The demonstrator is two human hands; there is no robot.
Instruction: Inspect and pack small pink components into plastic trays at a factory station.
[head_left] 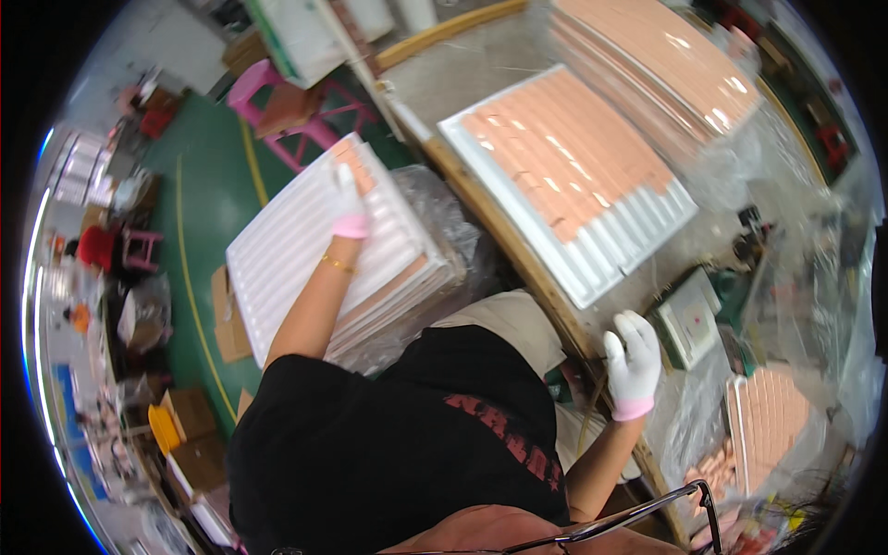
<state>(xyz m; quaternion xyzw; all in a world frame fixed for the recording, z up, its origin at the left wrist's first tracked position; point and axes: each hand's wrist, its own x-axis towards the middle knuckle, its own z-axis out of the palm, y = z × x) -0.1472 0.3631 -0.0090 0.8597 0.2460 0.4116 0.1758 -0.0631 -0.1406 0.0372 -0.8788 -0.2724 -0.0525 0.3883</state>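
The top tray (291, 227) of the stack at the person's left was white and ribbed, mostly bare, with a small group of peach strips (363, 174) at its far corner. The gloved left hand (348, 203) lay over it beside those strips; blur prevented telling whether its fingers gripped anything. On the wood-edged table (504, 231), a second tray (606, 259) carried glossy peach rows, its near ribs exposed. The gloved right hand (634, 365) was raised near a pale boxy device (689, 319), fingers loosely parted.
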